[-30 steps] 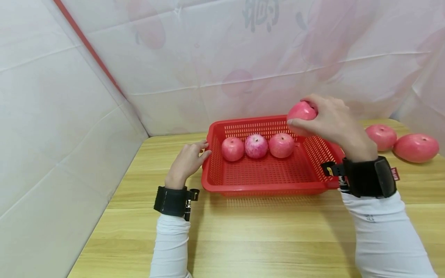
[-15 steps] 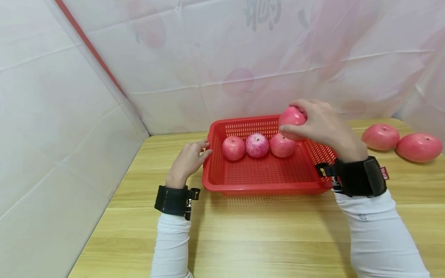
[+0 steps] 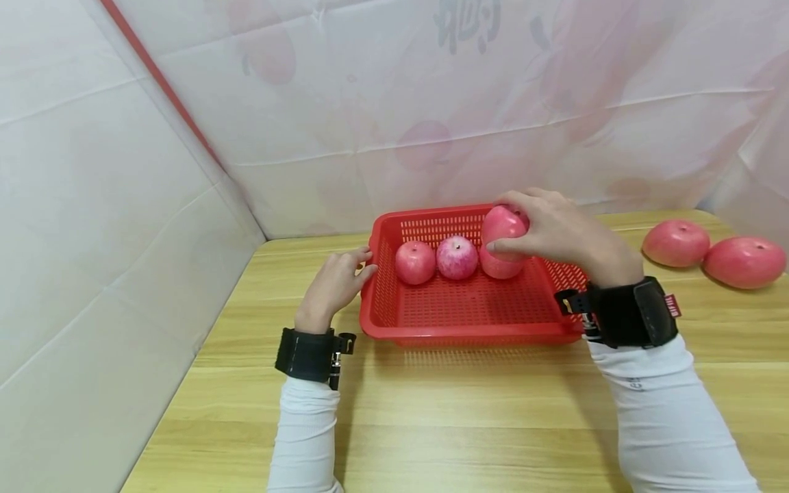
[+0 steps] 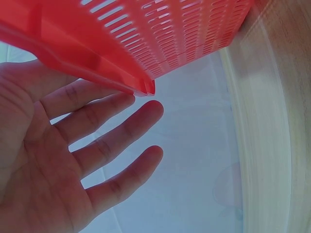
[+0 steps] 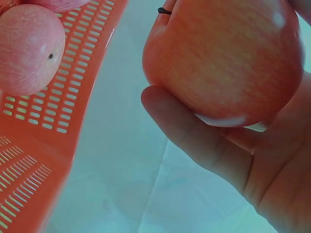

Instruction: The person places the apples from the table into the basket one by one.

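Note:
My right hand [image 3: 561, 233] grips a red apple [image 3: 504, 224] over the right part of a red plastic basket [image 3: 459, 333]. In the right wrist view that apple [image 5: 223, 63] sits between thumb and fingers, its dark stem showing. Inside the basket a row of apples lies along the middle: a red one [image 3: 415, 263], a purplish streaked one [image 3: 457, 257], and a red one [image 3: 501, 268] partly hidden below the held apple. My left hand [image 3: 331, 284] stays at the basket's left rim; in the left wrist view its fingers [image 4: 119, 141] spread loosely just under the rim.
Two more red apples, a nearer one [image 3: 744, 262] and a farther one [image 3: 676, 243], lie on the wooden table [image 3: 468, 424] right of the basket. A pale printed cloth [image 3: 345, 89] hangs behind the table, and another pale sheet [image 3: 92, 239] along its left side.
My right hand has carried the apple left and down, from the basket's back right to over the rightmost apple of the row. The left hand has stayed at the rim.

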